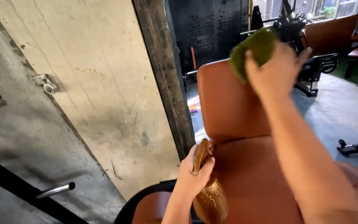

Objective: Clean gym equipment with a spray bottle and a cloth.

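So my right hand (276, 72) has its fingers (303, 54) spread and pressed flat on a green cloth (251, 52), pinning it against the top edge of the brown padded backrest (228, 103), while my left hand (191, 176) has its fingers wrapped tight around the neck of a brown spray bottle (210, 199) held just beside the left edge of the seat pad (249, 178). Off to the left is a scuffed beige wall panel (88, 83) with a dark post (166, 70), and other gym machines (307, 45) sit well back on the grey floor (332, 116).
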